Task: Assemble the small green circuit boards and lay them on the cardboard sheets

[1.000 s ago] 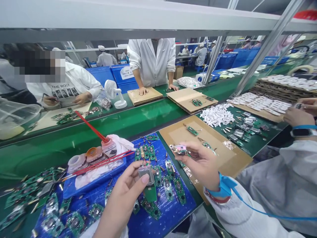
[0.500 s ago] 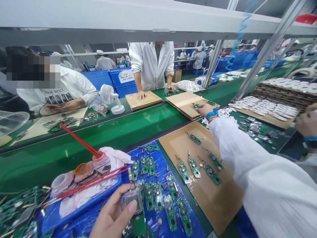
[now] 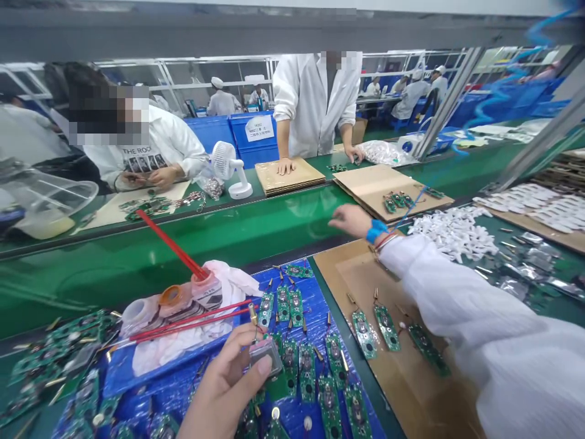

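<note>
A small square block (image 3: 266, 353), greyish and translucent with a shiny top face, sits tilted on the upper end of a green circuit board (image 3: 276, 385). The left hand (image 3: 223, 390) pinches it, thumb on its near edge and fingertips behind. The board hangs just below the thumb tip. A thin brass pin (image 3: 252, 314) stands just above the fingertips.
</note>
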A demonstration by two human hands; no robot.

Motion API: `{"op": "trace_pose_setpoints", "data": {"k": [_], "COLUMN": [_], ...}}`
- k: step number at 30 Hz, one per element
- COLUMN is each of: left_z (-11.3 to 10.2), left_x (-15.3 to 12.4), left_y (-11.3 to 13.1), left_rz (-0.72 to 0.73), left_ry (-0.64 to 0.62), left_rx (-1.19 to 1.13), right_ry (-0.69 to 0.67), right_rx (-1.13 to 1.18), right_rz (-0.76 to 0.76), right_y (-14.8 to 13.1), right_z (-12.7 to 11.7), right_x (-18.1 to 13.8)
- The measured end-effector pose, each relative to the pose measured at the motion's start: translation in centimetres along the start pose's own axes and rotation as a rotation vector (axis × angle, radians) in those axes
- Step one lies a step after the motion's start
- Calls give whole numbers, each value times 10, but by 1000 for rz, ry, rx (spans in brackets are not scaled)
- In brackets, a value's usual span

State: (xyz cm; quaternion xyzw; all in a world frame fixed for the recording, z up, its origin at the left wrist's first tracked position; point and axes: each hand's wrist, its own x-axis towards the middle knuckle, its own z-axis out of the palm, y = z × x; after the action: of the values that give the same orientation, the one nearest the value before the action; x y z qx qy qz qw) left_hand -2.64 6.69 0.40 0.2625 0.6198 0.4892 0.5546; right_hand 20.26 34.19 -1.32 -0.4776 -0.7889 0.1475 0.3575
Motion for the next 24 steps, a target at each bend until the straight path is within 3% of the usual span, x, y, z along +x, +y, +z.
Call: {"op": "trace_pose_setpoints", "data": {"k": [4, 6, 8, 11, 15, 20, 24], "left_z": [-1, -5, -11, -17, -20, -20, -19], "left_x": [-7, -12, -16, -20, -23, -22, -24], "left_y": [-4, -8, -10, -9, -4, -3, -3], "left_rz": [60, 73, 90, 95, 56, 74, 114], "left_ry": [-98, -100, -102, -136, -85, -108, -90], "left_rx": [-17, -37, -38, -24, -27, 115, 220], "right_ry": [-492, -586, -595, -487, -210, 144, 223], "right_rx": [-77, -105, -123, -116, -48, 199, 229], "right_rz": [-7, 30, 81, 128, 110, -170, -302], "right_y": [-34, -48, -56, -64, -86, -121, -136], "right_z": [52, 70, 73, 49, -1, -39, -47], "right_x": [-19, -28, -35, -46, -81, -138, -161]}}
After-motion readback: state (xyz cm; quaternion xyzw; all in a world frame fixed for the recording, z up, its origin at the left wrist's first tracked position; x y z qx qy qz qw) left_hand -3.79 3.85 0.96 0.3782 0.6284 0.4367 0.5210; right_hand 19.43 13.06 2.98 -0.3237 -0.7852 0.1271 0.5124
